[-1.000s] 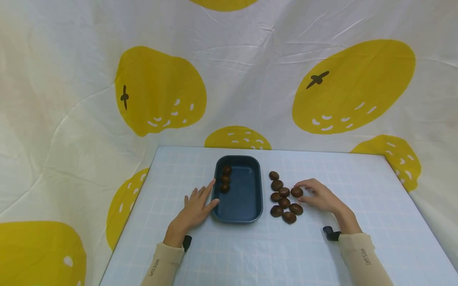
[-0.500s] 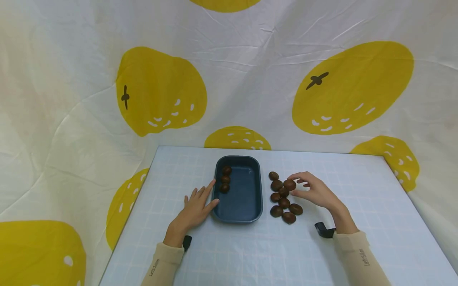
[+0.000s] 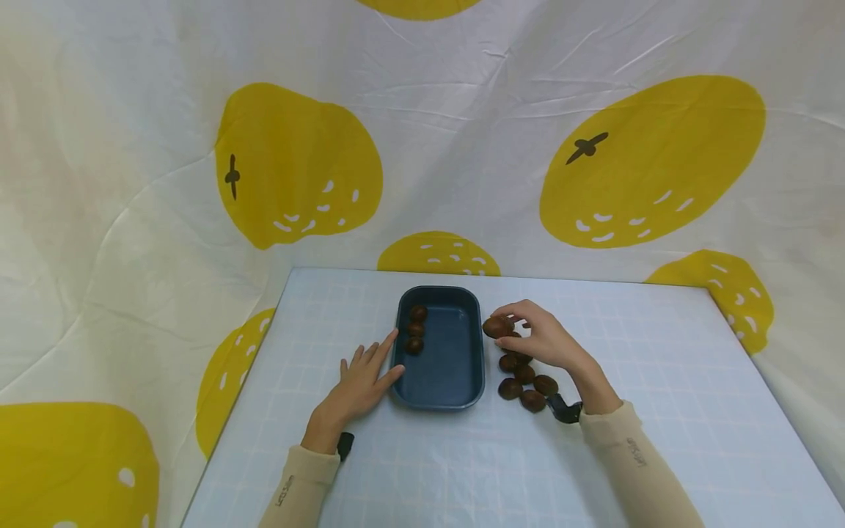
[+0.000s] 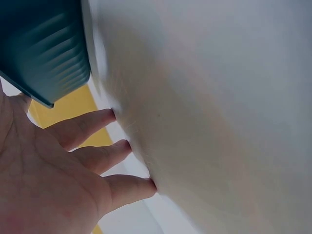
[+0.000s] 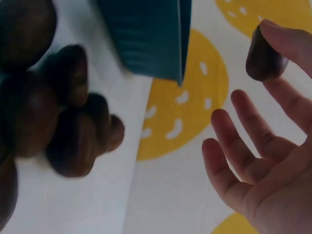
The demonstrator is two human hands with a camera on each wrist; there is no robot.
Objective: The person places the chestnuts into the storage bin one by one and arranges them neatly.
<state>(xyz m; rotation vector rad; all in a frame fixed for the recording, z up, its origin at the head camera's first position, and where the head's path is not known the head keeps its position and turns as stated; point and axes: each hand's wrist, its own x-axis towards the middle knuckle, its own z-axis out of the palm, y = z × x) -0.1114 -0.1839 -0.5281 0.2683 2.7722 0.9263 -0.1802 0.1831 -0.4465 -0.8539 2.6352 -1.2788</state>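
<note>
In the head view, a dark blue tray stands on the table with three brown chestnuts in a column along its left side. My left hand rests at the tray's left rim, fingers spread and fairly straight; its fingertips meet the table in the left wrist view. Just outside the tray's right rim, my right hand pinches one chestnut between thumb and index finger, raised above the table. The other right fingers hold nothing. Below that hand lies a group of loose chestnuts, partly hidden by it.
The table has a pale checked cover. Behind it hangs a white cloth printed with yellow fruit. A black wrist mount on the right arm hangs close to the nearest loose chestnuts.
My right hand has lifted a chestnut from the right side of the group and carried it left and slightly away, to beside the tray. My left hand has stayed in place.
</note>
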